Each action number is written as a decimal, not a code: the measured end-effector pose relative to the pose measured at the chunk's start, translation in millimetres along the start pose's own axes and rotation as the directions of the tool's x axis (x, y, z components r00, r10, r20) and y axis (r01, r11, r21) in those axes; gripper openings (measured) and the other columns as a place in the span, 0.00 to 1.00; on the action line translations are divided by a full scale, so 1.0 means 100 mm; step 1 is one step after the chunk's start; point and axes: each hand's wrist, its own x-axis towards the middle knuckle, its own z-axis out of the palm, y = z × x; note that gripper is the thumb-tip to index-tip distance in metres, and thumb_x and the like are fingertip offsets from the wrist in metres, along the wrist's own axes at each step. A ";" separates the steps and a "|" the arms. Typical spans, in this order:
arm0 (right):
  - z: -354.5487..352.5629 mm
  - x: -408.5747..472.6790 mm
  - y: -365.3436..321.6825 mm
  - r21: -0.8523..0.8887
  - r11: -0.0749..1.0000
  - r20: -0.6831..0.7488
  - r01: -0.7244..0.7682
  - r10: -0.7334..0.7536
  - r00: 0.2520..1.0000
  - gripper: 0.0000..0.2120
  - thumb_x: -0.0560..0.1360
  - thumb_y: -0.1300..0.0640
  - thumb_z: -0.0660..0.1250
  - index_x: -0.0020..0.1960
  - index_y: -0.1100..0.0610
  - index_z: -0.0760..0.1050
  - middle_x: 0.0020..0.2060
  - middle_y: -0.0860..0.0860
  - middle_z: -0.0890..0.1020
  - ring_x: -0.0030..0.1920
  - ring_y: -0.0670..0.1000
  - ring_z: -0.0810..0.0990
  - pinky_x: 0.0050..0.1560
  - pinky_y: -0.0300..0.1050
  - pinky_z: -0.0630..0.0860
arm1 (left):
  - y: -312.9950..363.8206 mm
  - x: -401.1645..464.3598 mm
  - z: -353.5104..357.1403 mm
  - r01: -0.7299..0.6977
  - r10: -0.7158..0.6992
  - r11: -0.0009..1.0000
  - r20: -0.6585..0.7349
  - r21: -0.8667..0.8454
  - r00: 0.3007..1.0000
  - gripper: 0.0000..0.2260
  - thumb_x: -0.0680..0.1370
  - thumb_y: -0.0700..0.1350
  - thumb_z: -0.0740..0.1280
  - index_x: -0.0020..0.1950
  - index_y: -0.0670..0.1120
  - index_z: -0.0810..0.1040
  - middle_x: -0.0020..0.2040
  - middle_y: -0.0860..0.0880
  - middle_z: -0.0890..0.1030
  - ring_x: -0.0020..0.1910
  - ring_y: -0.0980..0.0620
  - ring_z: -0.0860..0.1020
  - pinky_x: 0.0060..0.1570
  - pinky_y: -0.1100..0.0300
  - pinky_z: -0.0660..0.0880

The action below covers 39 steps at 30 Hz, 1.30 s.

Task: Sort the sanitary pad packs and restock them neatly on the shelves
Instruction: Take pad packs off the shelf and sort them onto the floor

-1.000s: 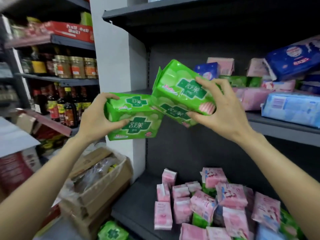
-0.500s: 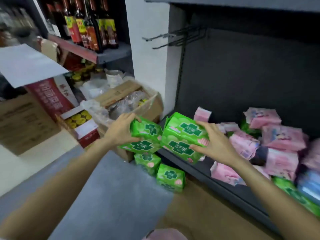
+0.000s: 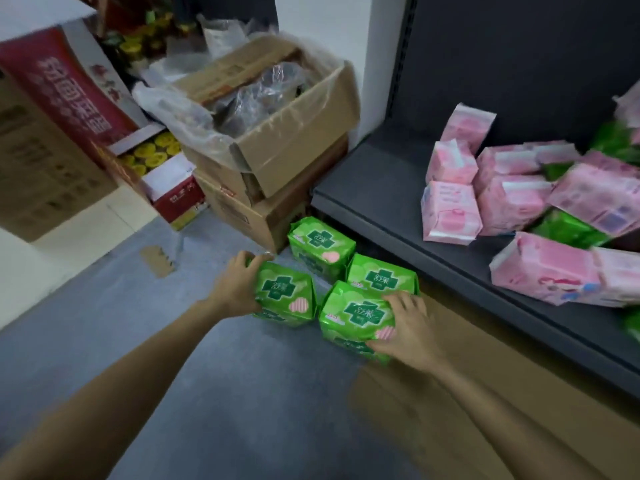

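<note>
Down on the grey floor (image 3: pixel 214 393), four glossy green plastic sanitary pad packs sit clustered just beside the dark metal bottom shelf (image 3: pixel 391 188). The left hand (image 3: pixel 235 289) grips the near-left green pack (image 3: pixel 285 294), fingers curled over its top and side. The right hand (image 3: pixel 410 332) clasps the near-right green pack (image 3: pixel 356 317), thumb underneath its front edge. Two more green packs (image 3: pixel 322 245) stand behind them. Soft pink pad packs (image 3: pixel 450 216) lie jumbled on the shelf, and taped cardboard boxes (image 3: pixel 277 140) are stacked alongside.
</note>
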 end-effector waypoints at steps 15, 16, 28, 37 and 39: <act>0.48 0.50 -0.04 -0.175 0.977 0.011 -0.126 0.130 0.991 0.43 0.69 0.33 0.66 0.76 0.46 0.51 0.75 0.52 0.51 0.73 0.63 0.45 0.64 0.58 0.70 | 0.18 0.43 0.70 0.088 -0.104 0.982 0.092 0.165 0.990 0.28 0.81 0.60 0.54 0.78 0.53 0.53 0.78 0.46 0.54 0.75 0.42 0.53 0.67 0.45 0.65; 0.47 0.50 -0.05 -0.194 0.976 0.033 -0.102 0.111 0.993 0.42 0.70 0.33 0.65 0.76 0.45 0.50 0.75 0.53 0.49 0.73 0.64 0.45 0.64 0.58 0.70 | 0.18 0.43 0.72 0.091 -0.113 0.981 0.121 0.173 0.986 0.29 0.80 0.61 0.52 0.79 0.53 0.49 0.79 0.47 0.50 0.76 0.42 0.50 0.68 0.44 0.64; -0.22 0.37 -0.06 -0.273 0.960 0.045 0.063 -0.053 0.998 0.27 0.77 0.38 0.58 0.73 0.47 0.62 0.68 0.50 0.71 0.66 0.53 0.68 0.63 0.46 0.65 | 0.62 0.74 0.30 0.140 -0.214 0.927 0.186 0.347 0.959 0.25 0.79 0.60 0.58 0.73 0.52 0.65 0.69 0.46 0.70 0.67 0.44 0.69 0.63 0.51 0.68; -2.15 -0.29 -0.35 -0.111 0.987 -0.060 0.117 -0.124 0.991 0.10 0.75 0.47 0.65 0.55 0.46 0.78 0.47 0.45 0.83 0.49 0.50 0.80 0.46 0.44 0.74 | 2.02 0.12 -1.43 -0.511 0.450 0.838 -0.285 -0.193 0.846 0.17 0.76 0.59 0.58 0.55 0.54 0.80 0.46 0.59 0.83 0.48 0.61 0.80 0.46 0.60 0.76; -2.65 -0.51 -0.43 -0.071 0.988 -0.118 0.134 -0.141 0.983 0.10 0.75 0.47 0.66 0.54 0.46 0.79 0.45 0.45 0.84 0.46 0.47 0.81 0.46 0.46 0.77 | 2.39 0.02 -1.86 -0.631 0.541 0.755 -0.376 -0.177 0.753 0.14 0.77 0.56 0.60 0.52 0.53 0.81 0.44 0.58 0.83 0.46 0.59 0.80 0.46 0.54 0.76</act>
